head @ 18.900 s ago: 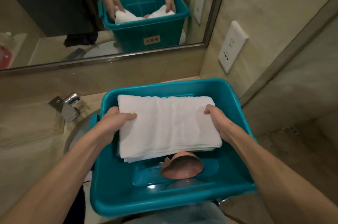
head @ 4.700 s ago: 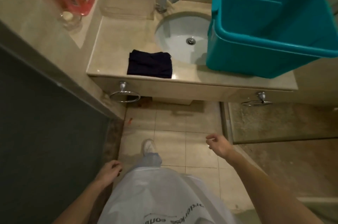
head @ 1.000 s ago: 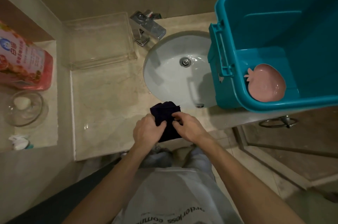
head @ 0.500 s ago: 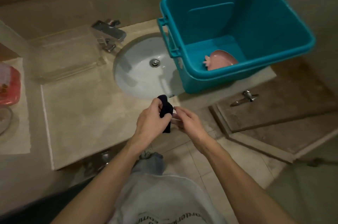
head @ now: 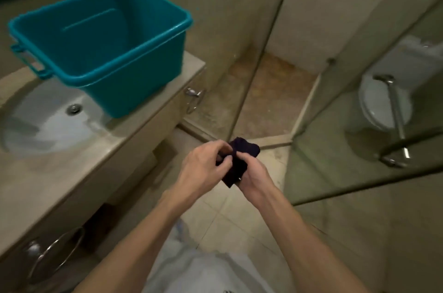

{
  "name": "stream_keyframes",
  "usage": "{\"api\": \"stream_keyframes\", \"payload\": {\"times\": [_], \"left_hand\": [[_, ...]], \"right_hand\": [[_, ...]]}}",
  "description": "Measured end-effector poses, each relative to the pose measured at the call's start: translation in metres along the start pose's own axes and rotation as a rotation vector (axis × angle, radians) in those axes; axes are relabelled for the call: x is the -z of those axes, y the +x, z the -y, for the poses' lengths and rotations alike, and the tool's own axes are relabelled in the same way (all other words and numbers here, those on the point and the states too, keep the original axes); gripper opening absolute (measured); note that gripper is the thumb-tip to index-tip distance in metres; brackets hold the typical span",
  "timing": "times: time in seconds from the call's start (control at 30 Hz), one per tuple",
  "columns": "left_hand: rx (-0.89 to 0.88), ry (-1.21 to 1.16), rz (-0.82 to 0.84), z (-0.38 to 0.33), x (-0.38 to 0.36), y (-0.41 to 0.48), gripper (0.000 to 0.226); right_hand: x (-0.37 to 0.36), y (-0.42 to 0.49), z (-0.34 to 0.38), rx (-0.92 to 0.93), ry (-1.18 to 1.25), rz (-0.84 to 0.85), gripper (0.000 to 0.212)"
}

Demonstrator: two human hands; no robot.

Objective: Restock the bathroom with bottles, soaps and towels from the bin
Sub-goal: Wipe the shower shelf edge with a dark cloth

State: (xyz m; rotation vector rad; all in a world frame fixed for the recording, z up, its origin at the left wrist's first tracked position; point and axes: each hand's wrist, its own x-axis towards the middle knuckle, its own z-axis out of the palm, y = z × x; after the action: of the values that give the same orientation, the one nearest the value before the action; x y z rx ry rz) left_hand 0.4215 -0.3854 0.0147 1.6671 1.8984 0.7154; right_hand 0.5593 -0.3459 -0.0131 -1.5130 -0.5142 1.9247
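A small dark navy cloth (head: 242,158) is bunched between both my hands, held in the air over the floor tiles in front of the counter. My left hand (head: 206,161) pinches its upper edge. Under its lower part, my right hand (head: 254,177) grips it. The teal bin (head: 134,62) stands on the counter's right end, partly over the sink (head: 43,125). From this angle the bin's floor is hidden, so I cannot see what lies in it.
A chrome towel ring (head: 194,98) hangs on the counter's front near its right end, another ring (head: 52,256) lower left. A glass shower partition (head: 263,58) stands ahead; its glass door with a metal handle (head: 395,120) is at right, a toilet showing in it.
I have turned right, away from the sink. Both hands carried the dark cloth off the counter's edge and out over the floor, bunching it tighter.
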Motion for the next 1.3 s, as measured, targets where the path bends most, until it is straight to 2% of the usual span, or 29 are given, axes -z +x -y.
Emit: {"api": "stream_keyframes", "payload": {"times": [0.17,0.37,0.47,0.57,0.63,0.67,0.73,0.8,0.9,1.1,1.2,1.3], "left_hand": [[-0.098,-0.035,0.100,-0.037,-0.013,0.027,0.020],[-0.168,0.175,0.299,-0.062,-0.040,0.111,0.037],[-0.256,0.198,0.390,-0.074,-0.057,0.162,0.047],[-0.339,0.125,0.521,-0.086,-0.074,0.226,0.057],[-0.321,0.010,0.626,-0.093,-0.082,0.269,0.063],[-0.297,-0.061,0.669,-0.096,-0.086,0.287,0.062],[-0.277,-0.183,0.721,-0.101,-0.094,0.317,0.046],[-0.275,-0.232,0.696,-0.107,-0.099,0.344,0.026],[-0.244,-0.269,0.669,-0.120,-0.100,0.375,0.016],[-0.233,-0.235,0.579,-0.139,-0.113,0.432,0.020],[-0.219,-0.266,0.525,-0.149,-0.117,0.466,0.021],[-0.188,-0.326,0.451,-0.160,-0.121,0.504,0.021]], "right_hand": [[0.062,-0.011,0.024,0.133,-0.119,-0.076,0.031],[0.100,0.015,0.064,0.192,-0.311,-0.100,0.036],[0.109,0.041,0.098,0.196,-0.395,-0.081,0.038],[0.115,0.076,0.147,0.198,-0.496,-0.032,0.039],[0.115,0.095,0.183,0.200,-0.568,0.008,0.040],[0.114,0.103,0.200,0.188,-0.605,0.019,0.040],[0.115,0.118,0.229,0.147,-0.661,0.034,0.040],[0.116,0.133,0.259,0.130,-0.690,0.046,0.039],[0.121,0.152,0.297,0.095,-0.743,0.049,0.037],[0.133,0.189,0.356,0.072,-0.844,0.071,0.034],[0.144,0.216,0.390,0.088,-0.901,0.002,0.042],[0.155,0.243,0.429,0.151,-0.961,-0.020,0.028]]}}
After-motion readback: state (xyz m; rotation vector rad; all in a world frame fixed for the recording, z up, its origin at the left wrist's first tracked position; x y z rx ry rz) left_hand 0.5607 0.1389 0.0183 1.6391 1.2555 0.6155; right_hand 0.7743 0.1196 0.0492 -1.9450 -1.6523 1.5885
